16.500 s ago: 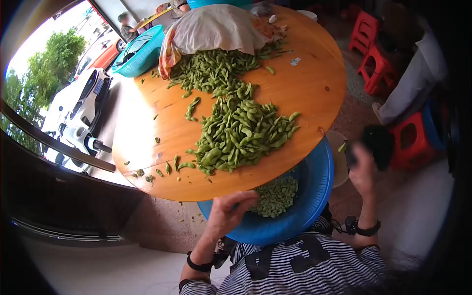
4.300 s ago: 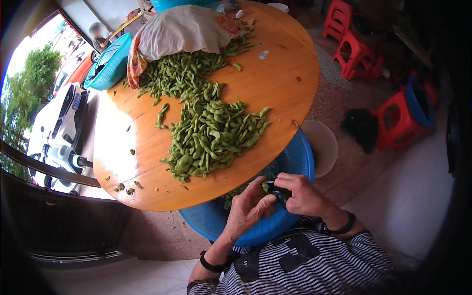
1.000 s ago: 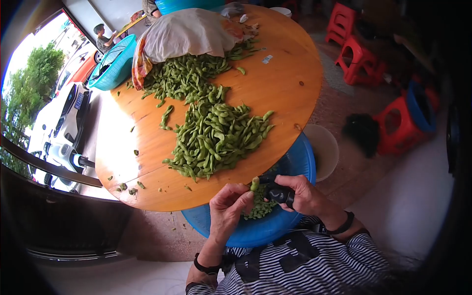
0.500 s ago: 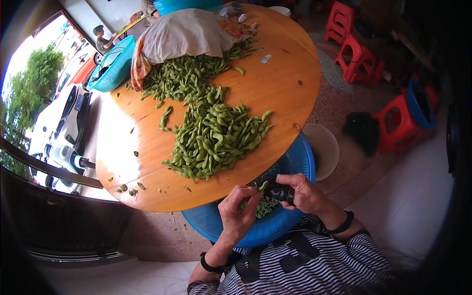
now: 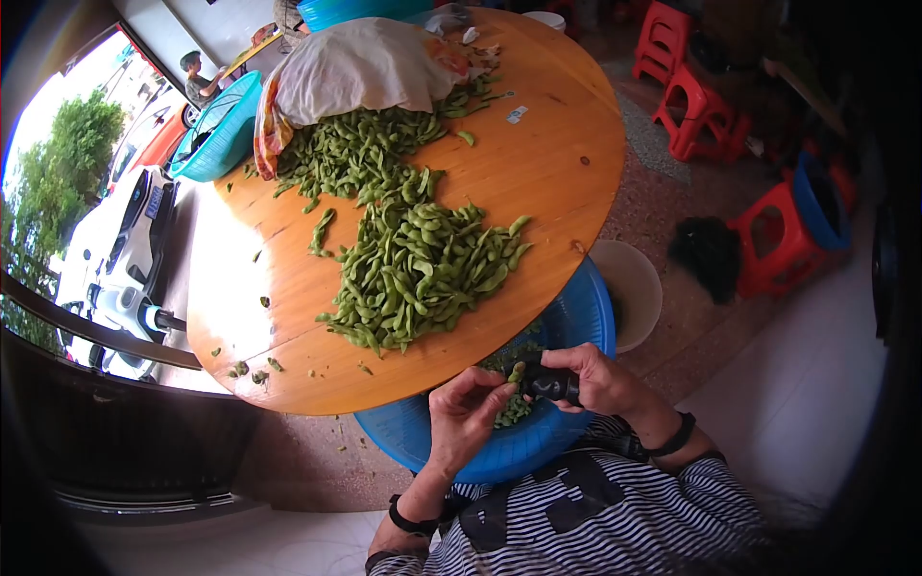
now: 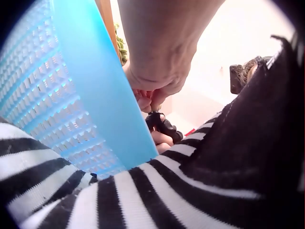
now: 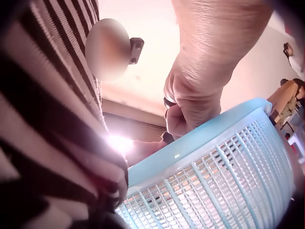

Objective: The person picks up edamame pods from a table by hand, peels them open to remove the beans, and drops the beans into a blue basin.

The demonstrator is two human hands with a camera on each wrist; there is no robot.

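Nearby, table edge; fingers pinch pod.

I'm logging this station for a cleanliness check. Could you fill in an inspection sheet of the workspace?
Surface: wooden table, scraps scattered toward one edge.
Job's things: green pods heaped on the table; shelled beans in the blue basket.
Clutter: cloth partly covering the pods.
Grippers: left hand pinches a single pod; right hand close by, black item at its fingers, nature unclear.
Cables: nothing plainly seen.
Surroundings: red stools, pale bucket, white vehicle outside.
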